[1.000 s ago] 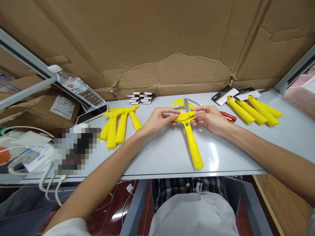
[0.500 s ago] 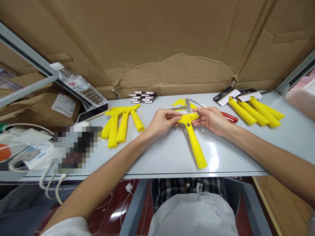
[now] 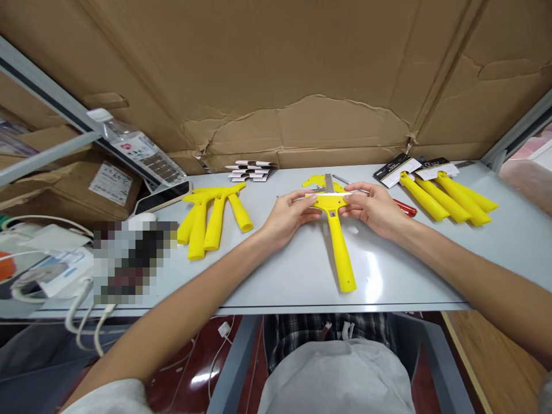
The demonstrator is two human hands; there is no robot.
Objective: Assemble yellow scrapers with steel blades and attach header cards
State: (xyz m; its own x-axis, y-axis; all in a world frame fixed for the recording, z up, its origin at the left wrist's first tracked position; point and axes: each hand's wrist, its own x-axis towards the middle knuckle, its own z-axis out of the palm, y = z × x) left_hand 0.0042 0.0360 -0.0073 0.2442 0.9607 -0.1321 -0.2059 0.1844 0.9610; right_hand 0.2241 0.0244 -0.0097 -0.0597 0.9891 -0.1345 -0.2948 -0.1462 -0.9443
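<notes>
Both hands hold one yellow scraper handle point(image 3: 342, 253) by its wide head, its grip pointing toward me. My left hand point(image 3: 291, 215) pinches the left end of the head, and my right hand point(image 3: 371, 210) pinches the right end. A pale strip runs along the head's far edge. Just beyond lie yellow plastic pieces point(image 3: 314, 180) and a flat metal piece point(image 3: 329, 182). A red screwdriver point(image 3: 405, 207) lies partly behind my right hand.
Several yellow handles point(image 3: 213, 218) lie at the left; several with black-and-white cards point(image 3: 435, 168) lie at the right. Folded cards point(image 3: 251, 171) stand at the back. A phone point(image 3: 164, 197), bottle point(image 3: 133, 144) and white cables point(image 3: 77, 310) are at the left. Cardboard point(image 3: 302, 69) walls the back.
The held handle has swung slightly, its lower end moving left, and its head is turned more squarely to me. My left fingers have shifted along the head; both hands still grip it.
</notes>
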